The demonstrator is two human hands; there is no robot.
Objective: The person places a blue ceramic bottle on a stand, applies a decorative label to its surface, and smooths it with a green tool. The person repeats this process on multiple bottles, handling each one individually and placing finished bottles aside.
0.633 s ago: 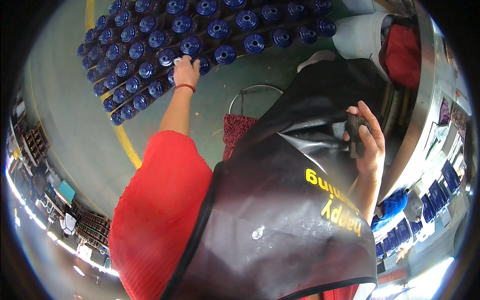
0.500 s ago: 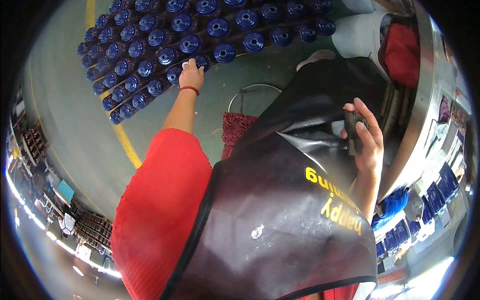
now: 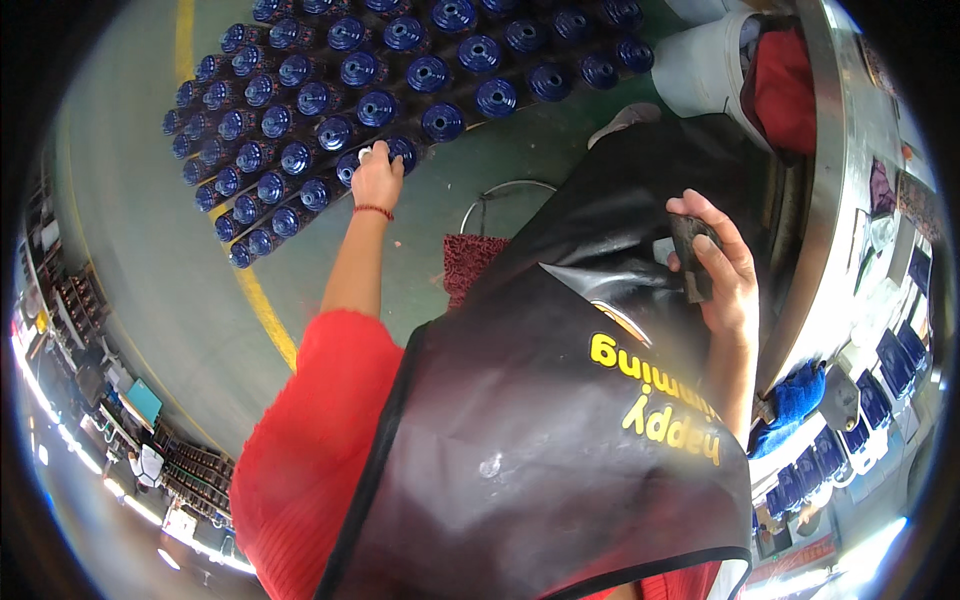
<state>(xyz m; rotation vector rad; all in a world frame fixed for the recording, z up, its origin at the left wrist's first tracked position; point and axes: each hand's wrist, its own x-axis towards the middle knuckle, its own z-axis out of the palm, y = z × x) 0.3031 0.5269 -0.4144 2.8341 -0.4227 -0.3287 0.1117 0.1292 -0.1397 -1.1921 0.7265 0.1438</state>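
My left hand [image 3: 378,183], with a red bead bracelet [image 3: 373,211] on the wrist, reaches to the near edge of a group of glossy blue round-topped pieces. A small white thing [image 3: 365,155] shows at its pinched fingertips; its kind is unclear. Right beside those fingers stands one blue piece [image 3: 402,150], with a hole in the top like several of its neighbours. Over my black apron [image 3: 520,400], my right hand [image 3: 730,265] grips a dark, flat, worn block [image 3: 690,245] between thumb and fingers.
Several rows of blue pieces [image 3: 427,73] cover the floor ahead. A patterned red seat [image 3: 470,265] with a metal hoop [image 3: 505,186] stands between them and me. Right of me are a white bucket [image 3: 700,65] with red cloth [image 3: 783,90] and a metal-edged bench [image 3: 815,200].
The view has shifted slightly, so the blue pieces sit a little lower in it. My left hand stays at the same edge, and my right hand still holds the dark block.
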